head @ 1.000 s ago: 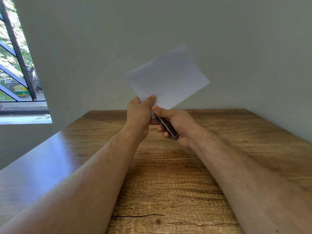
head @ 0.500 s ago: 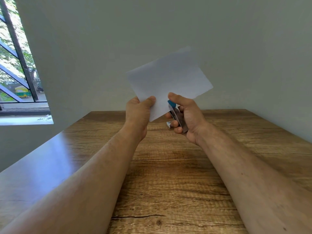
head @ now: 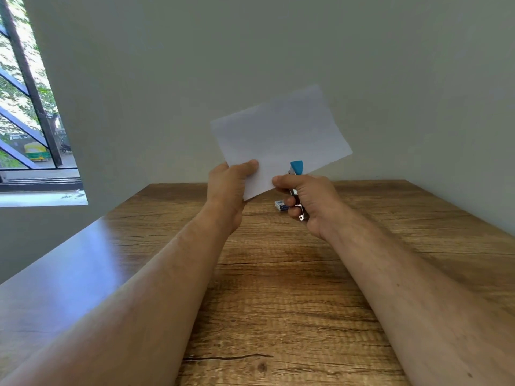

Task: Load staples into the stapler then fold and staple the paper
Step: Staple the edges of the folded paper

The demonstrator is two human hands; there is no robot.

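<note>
A folded white paper (head: 278, 135) is held up above the wooden table (head: 278, 288), tilted with its right side higher. My left hand (head: 228, 188) pinches its lower left corner between thumb and fingers. My right hand (head: 309, 201) grips a small metal stapler with a blue tip (head: 296, 169), standing nearly upright with the tip at the paper's lower edge. Whether the stapler's jaws are on the paper I cannot tell. A small staple box (head: 281, 205) lies on the table just behind my right fingers.
A plain grey-green wall (head: 250, 51) stands behind the table and to its right. A window (head: 25, 121) with a dark frame is at the far left. The table's left edge runs diagonally near my left forearm.
My right hand has moved the stapler from under the paper's lower corner rightward and turned it upright, so its blue tip shows. The staple box has come into view. The paper rose slightly.
</note>
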